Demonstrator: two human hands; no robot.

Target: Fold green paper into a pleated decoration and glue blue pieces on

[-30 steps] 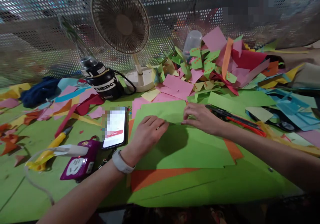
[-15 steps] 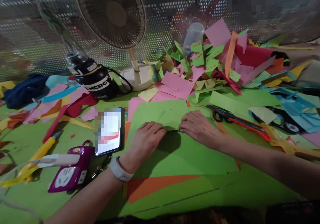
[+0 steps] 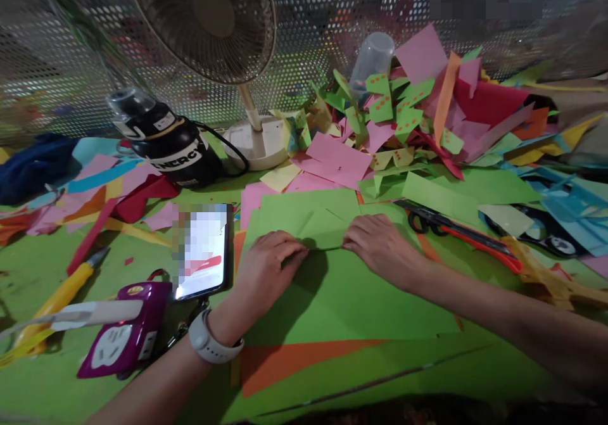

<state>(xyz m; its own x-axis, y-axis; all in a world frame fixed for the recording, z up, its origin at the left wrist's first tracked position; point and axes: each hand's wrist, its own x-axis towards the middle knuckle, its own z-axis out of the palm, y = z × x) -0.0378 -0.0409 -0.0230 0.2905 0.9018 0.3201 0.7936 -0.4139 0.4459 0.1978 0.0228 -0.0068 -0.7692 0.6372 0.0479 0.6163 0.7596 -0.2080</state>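
Orange sheet (image 3: 294, 361): one; showing as a broad strip at the near edge, lying under the green stack.
White watch (image 3: 204, 336): one; encircling the left wrist.
Purple device (image 3: 151, 314) and yellow-handled knife (image 3: 73, 292): one each; lying at the left.
Green stack (image 3: 380, 304): sheets overlapping, their exact number not showing.
Phone (image 3: 206, 251): one; lying just beside the stack, its screen glowing.
Left hand (image 3: 270, 266): pinching, thumb and forefinger drawn together on the green paper piece's near edge.
Right hand (image 3: 377, 244): gripping the same edge farther right, fingertips bunched together.
Green paper piece (image 3: 323, 228): one apparent; lying over the far part of the stack, spanning the gap between the hands, faint lines crossing it.
Edge handling: seemingly lifting or folding; working well probably means holding both pinches level, keeping the span between them straight, aligning corners before pressing a crease, and steadying the loose sheets below, which could be sliding along.
Red-and-black cutter (image 3: 475, 241): one; lying beyond the right forearm.
Black bottle (image 3: 178, 152) and fan (image 3: 213, 7): one each; standing behind.
Paper heap (image 3: 339, 159): pieces overlapping too densely for counting.
Clear cup (image 3: 375, 57): one; resting at the heap's back.
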